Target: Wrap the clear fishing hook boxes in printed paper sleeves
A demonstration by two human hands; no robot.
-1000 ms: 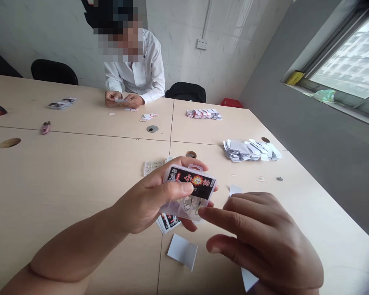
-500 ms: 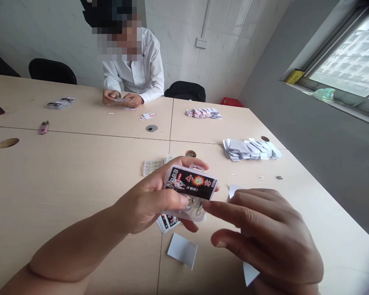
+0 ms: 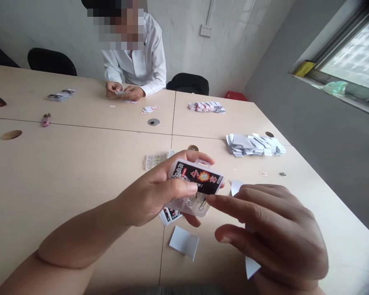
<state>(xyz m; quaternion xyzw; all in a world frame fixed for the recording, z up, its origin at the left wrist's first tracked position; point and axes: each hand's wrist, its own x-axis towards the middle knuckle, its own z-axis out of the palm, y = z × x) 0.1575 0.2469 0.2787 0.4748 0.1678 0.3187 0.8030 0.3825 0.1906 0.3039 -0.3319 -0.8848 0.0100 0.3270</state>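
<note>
My left hand (image 3: pixel 155 192) grips a small clear plastic box (image 3: pixel 195 186) with a black, red and yellow label; metal hooks show through its lower part. My right hand (image 3: pixel 270 233) is beside it, the index fingertip touching the box's lower right edge, and a white paper slip (image 3: pixel 251 266) sticks out under its fingers. Under the box lies a small stack of printed label cards (image 3: pixel 169 215). A white paper piece (image 3: pixel 183 242) lies flat on the table in front of me.
The tan table (image 3: pixel 64 164) has a pile of white slips (image 3: pixel 253 144), a row of labelled packs (image 3: pixel 205 107), clear hook cards (image 3: pixel 155 160) and round cable holes (image 3: pixel 10 134). A person in a white shirt (image 3: pixel 138 65) handles cards at the far side. Small tools (image 3: pixel 45 119) lie left.
The view has tilted slightly, shifting things up. My left hand keeps the box, turned a little clockwise. My right index finger has stayed at the box's lower edge.
</note>
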